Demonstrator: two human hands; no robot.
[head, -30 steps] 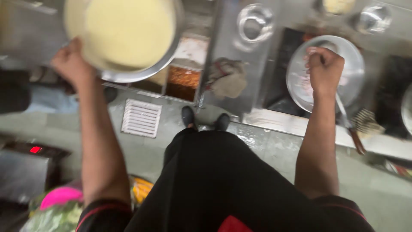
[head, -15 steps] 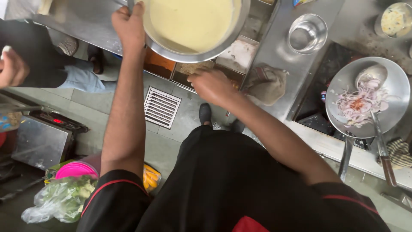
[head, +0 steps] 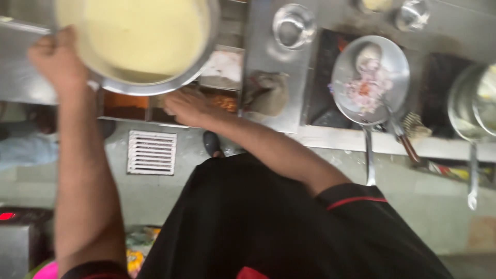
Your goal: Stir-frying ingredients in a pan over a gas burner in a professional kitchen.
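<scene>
Left hand (head: 58, 61) in a closed grip on the rim of the bowl (head: 139, 41) at 11 o'clock, right hand (head: 188, 107) loosely open, empty, at the bench (head: 268, 111) edge under the bowl, pan (head: 369, 77) at 2 o'clock, open floor (head: 170, 196) below.

No pkgs, labels or signs visible. Only screen-like item: small red lit display (head: 7, 216) on a grey box (head: 15, 243), bottom-left on floor; blurred, shape unclear.

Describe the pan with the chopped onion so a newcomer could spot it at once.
On the steel counter, look right to the black burner. The pan sits there, round and silvery, its long handle pointing toward the person. Unlike the big bowl of pale batter gripped by the left hand, it holds pinkish chopped onion and a ladle.
</scene>
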